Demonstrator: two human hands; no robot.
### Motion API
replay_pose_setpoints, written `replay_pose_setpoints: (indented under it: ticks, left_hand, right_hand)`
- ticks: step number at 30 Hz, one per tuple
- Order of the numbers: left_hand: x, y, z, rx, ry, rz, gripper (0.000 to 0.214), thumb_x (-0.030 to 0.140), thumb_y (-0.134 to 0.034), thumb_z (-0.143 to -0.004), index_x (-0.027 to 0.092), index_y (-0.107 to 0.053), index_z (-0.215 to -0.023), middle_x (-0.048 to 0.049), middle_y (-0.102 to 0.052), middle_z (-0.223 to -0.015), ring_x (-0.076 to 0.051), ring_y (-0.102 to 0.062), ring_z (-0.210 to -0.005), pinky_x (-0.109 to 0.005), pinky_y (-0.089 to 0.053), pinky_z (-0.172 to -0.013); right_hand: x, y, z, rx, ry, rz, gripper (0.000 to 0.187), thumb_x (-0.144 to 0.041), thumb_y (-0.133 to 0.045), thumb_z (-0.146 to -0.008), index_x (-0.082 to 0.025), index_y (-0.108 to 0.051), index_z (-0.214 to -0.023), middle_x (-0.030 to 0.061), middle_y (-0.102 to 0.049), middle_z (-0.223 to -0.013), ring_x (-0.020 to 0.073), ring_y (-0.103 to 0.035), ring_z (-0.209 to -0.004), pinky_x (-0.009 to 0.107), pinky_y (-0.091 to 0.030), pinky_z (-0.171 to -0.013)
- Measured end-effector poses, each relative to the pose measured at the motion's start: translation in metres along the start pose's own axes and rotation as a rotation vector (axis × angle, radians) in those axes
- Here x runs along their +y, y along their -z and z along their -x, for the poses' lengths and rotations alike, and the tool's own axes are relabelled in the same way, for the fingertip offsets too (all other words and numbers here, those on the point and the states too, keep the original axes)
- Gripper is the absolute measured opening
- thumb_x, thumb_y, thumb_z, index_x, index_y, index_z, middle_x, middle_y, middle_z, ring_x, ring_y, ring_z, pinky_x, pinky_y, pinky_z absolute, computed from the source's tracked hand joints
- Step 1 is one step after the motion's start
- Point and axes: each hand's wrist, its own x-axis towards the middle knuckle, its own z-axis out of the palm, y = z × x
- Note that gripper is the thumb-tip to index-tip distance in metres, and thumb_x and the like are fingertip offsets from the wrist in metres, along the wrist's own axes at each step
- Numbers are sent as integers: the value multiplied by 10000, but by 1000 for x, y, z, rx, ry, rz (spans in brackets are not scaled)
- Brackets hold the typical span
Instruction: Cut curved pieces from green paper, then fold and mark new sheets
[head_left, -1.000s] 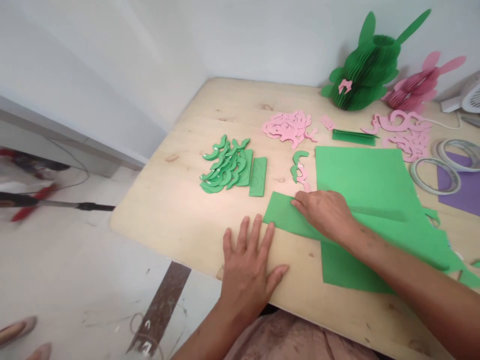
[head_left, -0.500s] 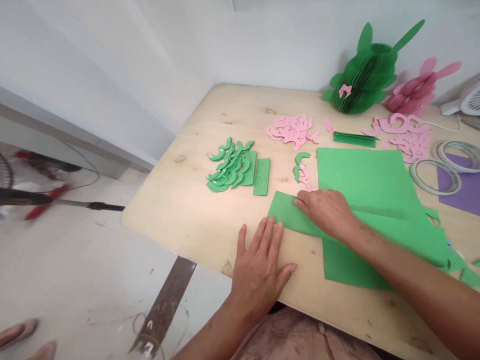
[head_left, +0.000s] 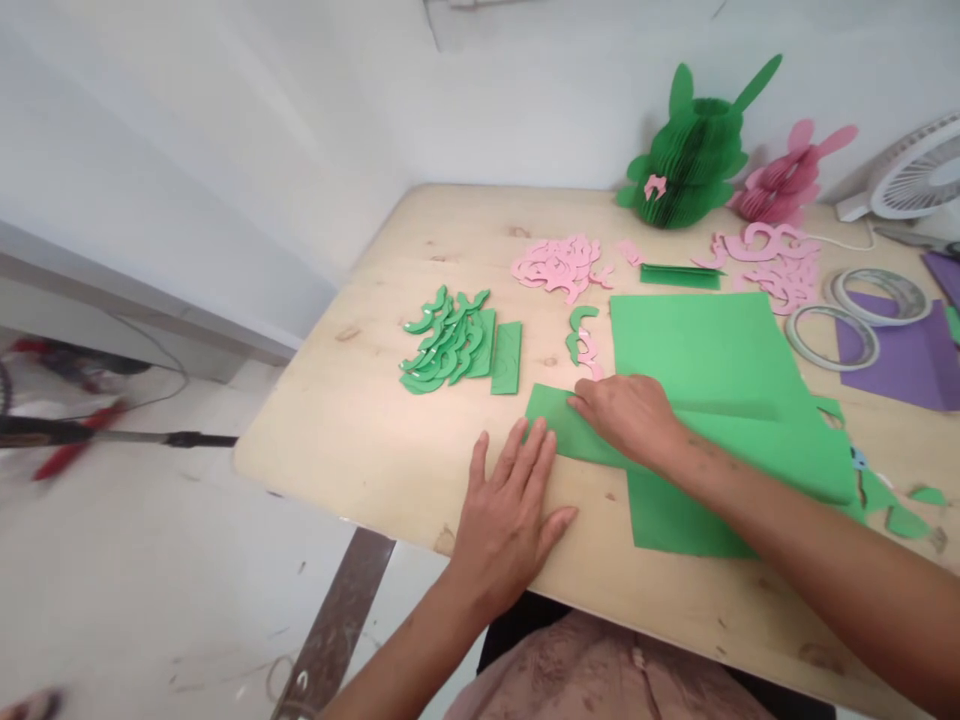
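A folded strip of green paper lies slantwise across a larger green sheet on the table. My left hand rests flat and open on the wood, its fingertips at the strip's left end. With curled fingers, my right hand presses down on the strip's upper edge and hides part of it. Just beyond that hand are small curved green cutouts and pink cutouts. A pile of green cutouts and a green rectangle lie to the left.
Pink cutouts are heaped farther back, near a folded green piece. Green and pink honeycomb paper figures stand by the wall. Tape rolls, purple paper, green scraps and a white fan are at right.
The whole view has shifted, so the table's contents appear farther left and more shows at right. Both hands keep nearly the same places on the green paper.
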Motion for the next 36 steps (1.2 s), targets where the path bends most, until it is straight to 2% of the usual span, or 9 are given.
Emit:
replay_pose_setpoints:
  ticks: [10,14,16,20,23,26,28,32,36]
  left_hand:
    - [-1,-12,1,-41,-30,-38,612,487,-341,-922,116,-361,-1409,-122,-357,-1481,-263,-267,-1395,-478,-173,-1132]
    - [-4,-17,2,-16,-58,-46,607,457,-351,-921,104,-348,-1415,-136,-352,-1480,-272,-275,-1392,-486,-167,-1129]
    - [-5,-20,3,10,-77,-45,606,440,-361,-919,98,-341,-1419,-149,-364,-1471,-277,-286,-1387,-492,-166,-1127]
    - [-8,-25,5,61,-102,-23,613,426,-354,-923,82,-315,-1429,-166,-383,-1455,-291,-308,-1375,-511,-168,-1120]
    - [-9,-27,5,92,-118,-14,620,416,-349,-926,81,-280,-1444,-174,-384,-1452,-297,-317,-1370,-519,-191,-1108]
    - [-9,-27,5,97,-131,-12,626,402,-341,-928,87,-239,-1459,-180,-384,-1451,-303,-317,-1370,-527,-208,-1099]
    - [-9,-27,5,91,-138,-17,631,395,-341,-930,86,-215,-1466,-185,-380,-1452,-305,-314,-1371,-527,-212,-1097]
    - [-10,-28,5,98,-155,-26,640,391,-333,-932,97,-172,-1477,-186,-385,-1450,-296,-308,-1376,-520,-213,-1101]
    - [-13,-29,5,108,-181,-35,647,377,-335,-932,106,-135,-1484,-187,-391,-1447,-291,-303,-1380,-514,-213,-1103]
  right_hand:
    - [2,14,4,-19,-3,-61,328,-353,-384,-950,-180,-663,-947,128,-717,-891,234,-669,-837,289,-408,-630]
    - [31,28,31,4,-92,-134,343,-413,-396,-931,-193,-658,-959,91,-718,-832,237,-658,-772,288,-383,-581]
    - [53,28,57,100,-188,-255,327,-419,-401,-924,-221,-655,-979,50,-716,-807,228,-647,-746,291,-385,-593]
    - [91,9,121,511,-427,-546,334,-429,-432,-902,-206,-636,-1045,45,-707,-934,202,-636,-825,297,-433,-699]
    - [97,-14,157,664,-528,-756,373,-463,-432,-895,-189,-632,-1050,68,-693,-960,221,-621,-883,317,-454,-735]
    - [89,-34,173,727,-569,-913,399,-508,-441,-876,-188,-626,-1025,81,-667,-1022,242,-598,-947,351,-454,-795]
    - [83,-44,176,734,-587,-963,371,-516,-486,-849,-188,-617,-965,64,-656,-957,234,-592,-907,343,-447,-782]
    - [78,-61,174,724,-589,-905,346,-489,-517,-839,-207,-461,-646,-31,-459,-625,140,-464,-616,259,-367,-587]
    - [77,-67,170,726,-592,-857,388,-438,-447,-883,-223,-310,-592,-52,-298,-551,117,-342,-535,244,-281,-509]
